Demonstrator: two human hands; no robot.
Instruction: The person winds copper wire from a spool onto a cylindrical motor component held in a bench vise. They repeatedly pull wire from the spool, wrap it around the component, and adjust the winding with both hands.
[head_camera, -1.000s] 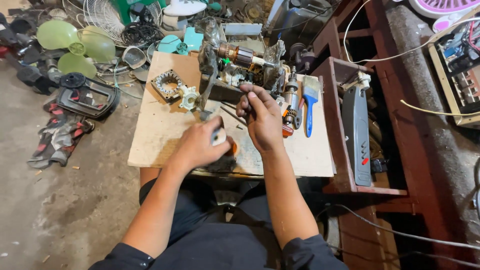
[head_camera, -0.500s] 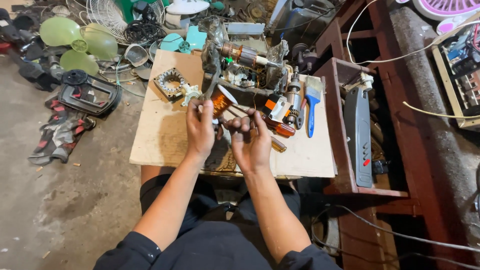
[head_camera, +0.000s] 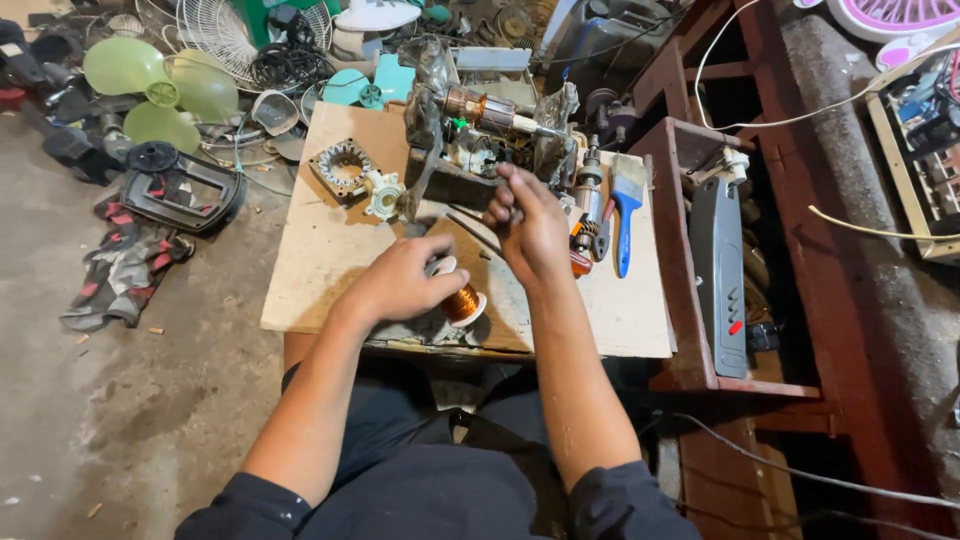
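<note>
My left hand rests on a spool of copper wire lying on the wooden board near its front edge, fingers wrapped over the spool's end. Raised above the board, my right hand has its fingers pinched together at the top, seemingly on a thin wire that is too fine to see clearly. Just beyond that hand a motor armature with a copper winding is mounted on a dark stand.
A metal stator ring and a pale plastic part lie at the board's far left. A blue-handled brush and small tools lie to the right. A brown shelf unit stands at right. Green fan blades and clutter cover the floor at left.
My hands were close together over the board half a second ago. The right hand has since risen away from the left, which stays down on the spool.
</note>
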